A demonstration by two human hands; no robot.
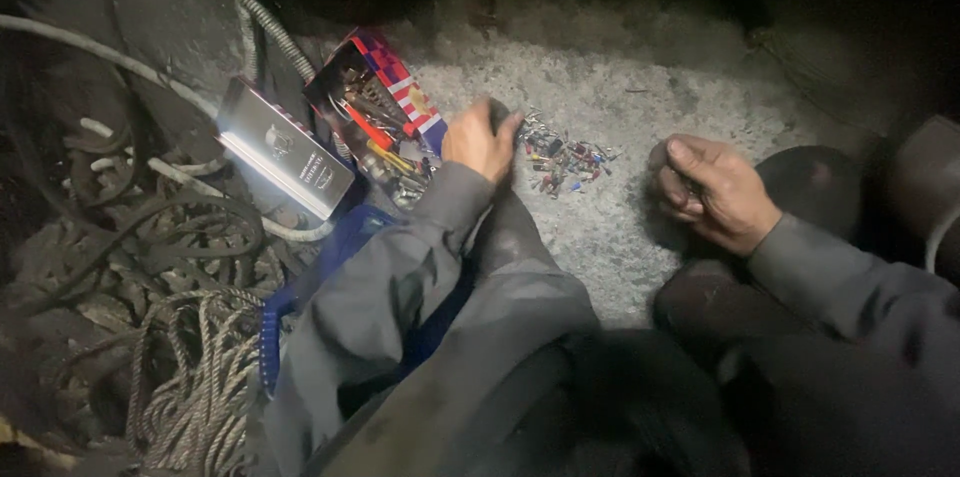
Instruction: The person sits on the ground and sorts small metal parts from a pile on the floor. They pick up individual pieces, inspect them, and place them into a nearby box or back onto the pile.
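My left hand (480, 142) reaches forward over my knee, fingers curled at the edge of a small pile of coloured parts (562, 159) scattered on the grey gritty floor. Whether it grips anything is hidden by its own fingers. My right hand (715, 192) rests closed to the right of the pile, thumb over the fingers, seemingly around small items that I cannot make out. An open box (375, 112) with a red, white and blue patterned rim holds mixed small hardware just left of my left hand.
A flat rectangular lamp (285, 149) glows beside the box. Coiled rope (190, 377) and thick cables (150, 207) fill the left side. A blue strap (330, 257) runs under my left arm. A dark round object (810, 182) sits behind my right wrist.
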